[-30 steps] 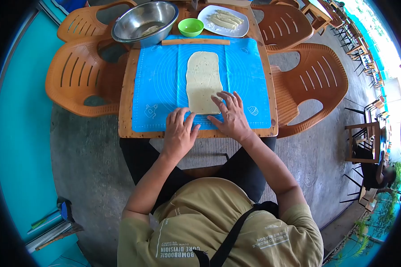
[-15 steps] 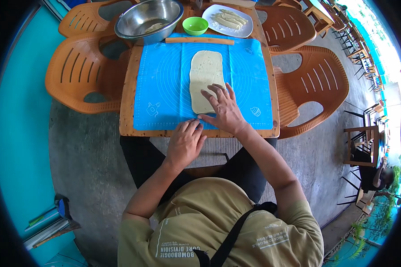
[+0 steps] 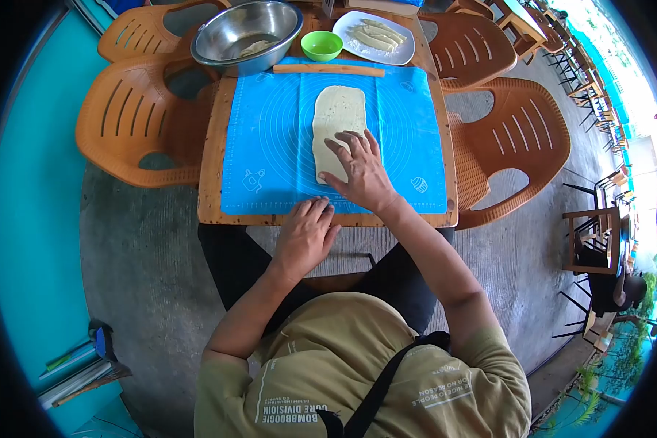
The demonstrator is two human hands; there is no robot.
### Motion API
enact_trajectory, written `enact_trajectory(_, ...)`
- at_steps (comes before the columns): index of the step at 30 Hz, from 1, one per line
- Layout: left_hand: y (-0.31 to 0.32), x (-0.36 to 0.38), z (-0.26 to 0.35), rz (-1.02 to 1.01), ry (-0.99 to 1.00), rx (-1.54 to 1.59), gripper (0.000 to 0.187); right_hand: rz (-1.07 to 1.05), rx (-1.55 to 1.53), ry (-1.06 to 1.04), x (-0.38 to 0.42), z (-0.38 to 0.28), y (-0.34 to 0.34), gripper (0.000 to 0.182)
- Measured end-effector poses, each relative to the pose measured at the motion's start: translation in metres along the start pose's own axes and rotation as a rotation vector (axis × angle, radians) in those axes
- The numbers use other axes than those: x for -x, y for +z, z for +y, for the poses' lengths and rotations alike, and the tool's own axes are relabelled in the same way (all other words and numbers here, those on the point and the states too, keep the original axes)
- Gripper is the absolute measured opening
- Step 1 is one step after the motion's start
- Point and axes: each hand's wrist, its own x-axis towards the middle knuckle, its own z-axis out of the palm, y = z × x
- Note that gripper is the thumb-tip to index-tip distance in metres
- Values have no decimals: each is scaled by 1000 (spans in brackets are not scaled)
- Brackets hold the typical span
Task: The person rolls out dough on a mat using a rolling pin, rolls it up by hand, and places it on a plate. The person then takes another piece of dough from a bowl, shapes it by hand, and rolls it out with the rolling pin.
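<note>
Spreading loose over the dough (image 3: pixel 341 109), my right hand (image 3: pixel 365 175) grips nothing, the sheet running beyond its fingertips; my left hand (image 3: pixel 305 237), fingers relaxed and empty, sits at the blue mat's (image 3: pixel 270 139) near edge.

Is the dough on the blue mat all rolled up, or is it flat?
Flat: the dough lies spread in one long, thin sheet on the blue mat, with no roll showing.

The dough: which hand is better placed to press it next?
The right hand, probably: it is spread over the dough, while the left hand sits at the blue mat's near edge.
</note>
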Motion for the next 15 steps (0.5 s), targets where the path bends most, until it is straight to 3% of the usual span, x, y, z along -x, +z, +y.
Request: enact_trajectory(15, -5, -4, 1, -32, -2, -7, 40, 6, 46, -24, 30, 21, -16, 75)
